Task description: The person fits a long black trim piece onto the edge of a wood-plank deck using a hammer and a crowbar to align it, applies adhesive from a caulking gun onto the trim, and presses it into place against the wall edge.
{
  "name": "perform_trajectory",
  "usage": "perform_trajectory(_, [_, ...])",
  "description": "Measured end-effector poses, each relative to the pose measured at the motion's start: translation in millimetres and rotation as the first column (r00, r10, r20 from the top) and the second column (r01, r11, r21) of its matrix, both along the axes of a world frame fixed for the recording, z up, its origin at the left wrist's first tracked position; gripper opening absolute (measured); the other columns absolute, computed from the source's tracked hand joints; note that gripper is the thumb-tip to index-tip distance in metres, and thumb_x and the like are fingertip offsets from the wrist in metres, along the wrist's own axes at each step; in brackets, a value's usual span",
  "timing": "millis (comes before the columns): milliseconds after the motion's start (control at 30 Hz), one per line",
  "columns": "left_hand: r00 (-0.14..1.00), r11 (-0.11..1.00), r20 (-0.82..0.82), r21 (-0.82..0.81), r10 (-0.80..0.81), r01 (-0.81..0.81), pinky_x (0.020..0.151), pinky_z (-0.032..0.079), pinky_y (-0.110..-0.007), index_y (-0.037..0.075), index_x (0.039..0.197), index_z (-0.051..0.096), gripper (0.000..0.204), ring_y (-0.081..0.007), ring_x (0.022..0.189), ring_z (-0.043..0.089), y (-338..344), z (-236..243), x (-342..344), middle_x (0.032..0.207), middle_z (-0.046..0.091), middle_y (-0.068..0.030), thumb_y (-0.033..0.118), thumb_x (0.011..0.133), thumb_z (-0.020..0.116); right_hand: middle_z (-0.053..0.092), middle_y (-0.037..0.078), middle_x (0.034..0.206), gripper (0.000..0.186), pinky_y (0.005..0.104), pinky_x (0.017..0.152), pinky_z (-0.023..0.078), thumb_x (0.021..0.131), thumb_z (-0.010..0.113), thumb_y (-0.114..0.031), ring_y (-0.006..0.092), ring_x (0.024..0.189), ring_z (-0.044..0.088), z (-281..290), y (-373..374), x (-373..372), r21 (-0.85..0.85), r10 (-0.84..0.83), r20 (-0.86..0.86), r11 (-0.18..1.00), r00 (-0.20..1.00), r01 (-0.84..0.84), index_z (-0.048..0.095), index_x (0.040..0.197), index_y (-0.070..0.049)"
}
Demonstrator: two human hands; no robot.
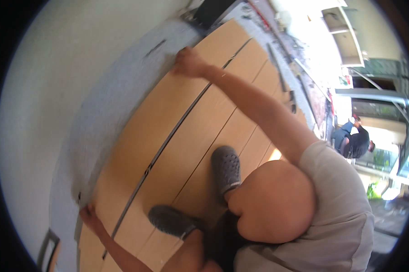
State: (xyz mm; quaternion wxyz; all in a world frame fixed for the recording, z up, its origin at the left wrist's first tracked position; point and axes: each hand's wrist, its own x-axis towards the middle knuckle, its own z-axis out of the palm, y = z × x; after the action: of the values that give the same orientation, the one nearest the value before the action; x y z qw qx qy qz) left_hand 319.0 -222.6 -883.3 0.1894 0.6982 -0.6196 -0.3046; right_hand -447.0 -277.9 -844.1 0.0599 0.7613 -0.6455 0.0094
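Long light-brown floor planks (pixel 209 131) lie side by side beneath me. A dark gap (pixel 175 129) runs along the inner side of the outermost plank (pixel 161 111). At the upper end of that plank, my right hand (pixel 188 63) has its fingers curled over the outer edge. My left hand (pixel 91 217) grips the same edge near the lower left, its fingertips partly hidden. Both arms are spread wide along the plank. My feet in grey clogs (pixel 226 167) rest on the planks behind the gap, with my knees bent.
A grey floor strip (pixel 109 90) lies between the planks and a pale wall (pixel 45 90). A dark box-shaped object (pixel 211 11) stands at the top. Off to the right, another person (pixel 356 138) in dark clothes is near a bright opening. Loose strips (pixel 277 68) lie beside the planks.
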Motion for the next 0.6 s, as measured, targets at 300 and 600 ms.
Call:
perform_trajectory(300, [0.906,0.975,0.386,-0.065,-0.173,0.214,0.082,0.047,-0.047,0.001,0.096,0.067,0.027,-0.0357,0.094,0.057,-10,40,-22,0.096,0.062,-0.0172,0.027,0.097,0.068,0.071,0.002,0.093,0.029,0.0448,0.094,0.045,0.093,0.058,-0.045,0.0264,0.1,0.061,0,-17,-4,0.073,0.264,-0.034,0.963,0.964,-0.261,0.073,0.082,-0.023])
perform_trajectory(600, [0.893,0.978,0.408,0.149,-0.193,0.143,0.092,0.048,-0.046,0.004,0.119,0.067,0.046,-0.0349,0.107,0.058,-15,52,-41,0.113,0.063,-0.0161,0.039,0.091,0.074,0.071,0.004,0.097,0.026,0.045,0.091,0.048,0.091,0.065,-0.043,0.0281,0.101,0.062,-1,-30,-15,0.254,0.144,0.015,0.957,0.99,-0.143,0.073,0.091,-0.018])
